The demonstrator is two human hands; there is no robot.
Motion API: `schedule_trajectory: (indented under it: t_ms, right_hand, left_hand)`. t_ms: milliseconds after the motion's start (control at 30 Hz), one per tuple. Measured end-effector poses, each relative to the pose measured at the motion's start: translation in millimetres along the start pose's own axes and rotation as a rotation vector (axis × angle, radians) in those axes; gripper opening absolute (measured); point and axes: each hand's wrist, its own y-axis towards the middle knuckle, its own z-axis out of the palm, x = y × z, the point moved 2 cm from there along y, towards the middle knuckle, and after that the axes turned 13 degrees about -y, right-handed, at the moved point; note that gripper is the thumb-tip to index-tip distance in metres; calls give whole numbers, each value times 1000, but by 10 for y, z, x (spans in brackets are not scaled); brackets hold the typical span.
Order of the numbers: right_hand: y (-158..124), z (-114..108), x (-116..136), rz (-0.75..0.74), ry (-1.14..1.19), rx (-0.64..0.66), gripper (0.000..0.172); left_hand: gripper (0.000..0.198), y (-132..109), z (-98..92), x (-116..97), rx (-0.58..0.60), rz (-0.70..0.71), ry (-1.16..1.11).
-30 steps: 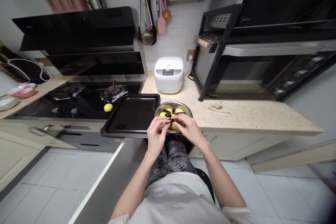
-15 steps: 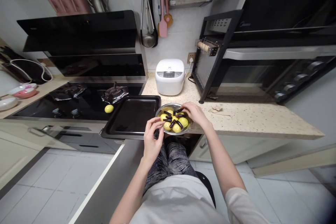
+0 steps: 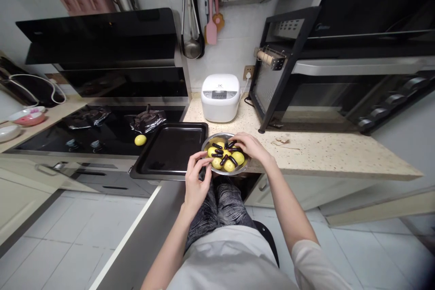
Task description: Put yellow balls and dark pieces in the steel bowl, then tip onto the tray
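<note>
A round metal bowl (image 3: pixel 245 166) sits at the counter's front edge, holding several lemon-like yellow fruits (image 3: pixel 238 158). Several dark, glossy oblong pieces (image 3: pixel 224 160) lie across the fruits, pointing roughly toward the middle. My left hand (image 3: pixel 197 179) is at the bowl's left rim, its fingers curved and apart, with nothing visible in them. At the upper right side of the bowl, my right hand (image 3: pixel 250 146) reaches over the rim. Its fingertips are closed together on one of the dark oblong pieces (image 3: pixel 232 143), which they partly cover.
Left of the bowl lies a black baking tray (image 3: pixel 171 147), overlapping the stove's edge. One yellow fruit (image 3: pixel 140 140) rests on the stove. A white rice cooker (image 3: pixel 220 98) stands behind the bowl. To the right are an oven (image 3: pixel 316 99) and scraps (image 3: pixel 283 142) on the counter.
My right fingertips have shifted slightly left over the bowl, and the dark piece beneath them lies a little differently. My left hand stays by the rim. The view has tilted slightly.
</note>
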Motion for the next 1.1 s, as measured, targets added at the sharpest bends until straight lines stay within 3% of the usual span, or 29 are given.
schedule_trajectory:
  t_ms: [267,467,600,767,1100]
  right_hand:
    - [-101,-141,70,-2,110,-43,31]
    - [-572,-256,272,148,140,-268,29]
    - [-958,-195,368,262,113,-390,27]
    - [-1269,-59,478,286,92,-477,25]
    - [-1326,141,641,293,91,-477,23]
  left_hand:
    - [18,17,-29,6,-6,4,20]
    - [18,0,-60,56,4,1,45]
    - [19,-37,-64,106,43,-11,86]
    - [20,-79,-34,128,123,16,143]
    - [27,-111,-7,98,265,61,221]
